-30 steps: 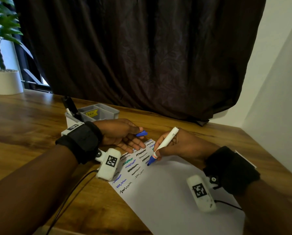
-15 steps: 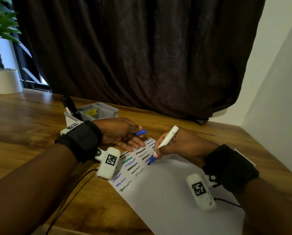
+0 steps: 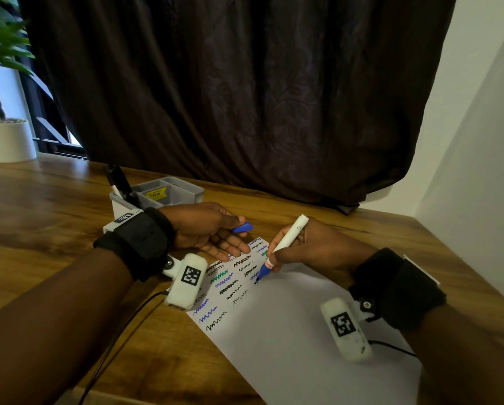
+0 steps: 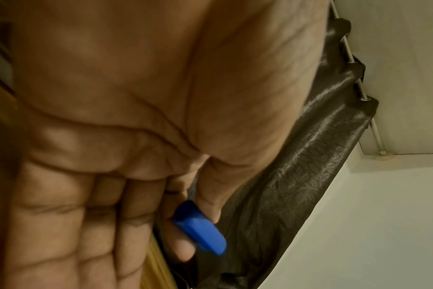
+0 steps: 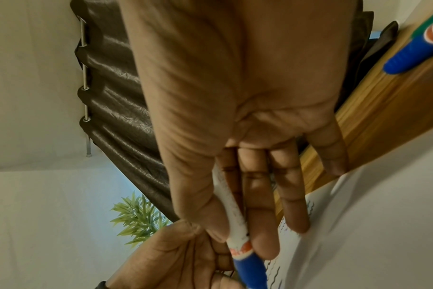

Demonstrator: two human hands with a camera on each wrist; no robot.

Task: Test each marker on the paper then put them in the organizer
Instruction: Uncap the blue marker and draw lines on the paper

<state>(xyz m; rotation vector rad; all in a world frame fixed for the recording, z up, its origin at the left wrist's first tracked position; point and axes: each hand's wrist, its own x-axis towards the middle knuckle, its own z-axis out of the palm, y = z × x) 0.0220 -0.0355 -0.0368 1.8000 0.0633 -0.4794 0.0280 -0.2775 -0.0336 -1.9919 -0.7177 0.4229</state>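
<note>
A white sheet of paper [image 3: 288, 340] lies on the wooden table, its far-left corner covered with black, blue and green squiggles. My right hand [image 3: 306, 249] grips a white marker [image 3: 286, 241] with a blue nib end, and the tip touches the paper beside the squiggles. The same marker [image 5: 237, 234] runs between the thumb and fingers in the right wrist view. My left hand [image 3: 215, 232] pinches the blue cap [image 3: 242, 228] between thumb and forefinger while its other fingers rest on the paper's corner. In the left wrist view the cap [image 4: 200, 228] shows clearly.
A grey and white organizer [image 3: 163, 197] stands behind my left wrist with dark markers [image 3: 119, 179] upright in it. Another blue-ended marker [image 5: 418, 52] lies on the table to the right. A potted plant [image 3: 5, 138] stands far left. Dark curtain and white wall close the back.
The marker tip has slid a little down and left on the paper. My left hand still holds the cap in the same spot.
</note>
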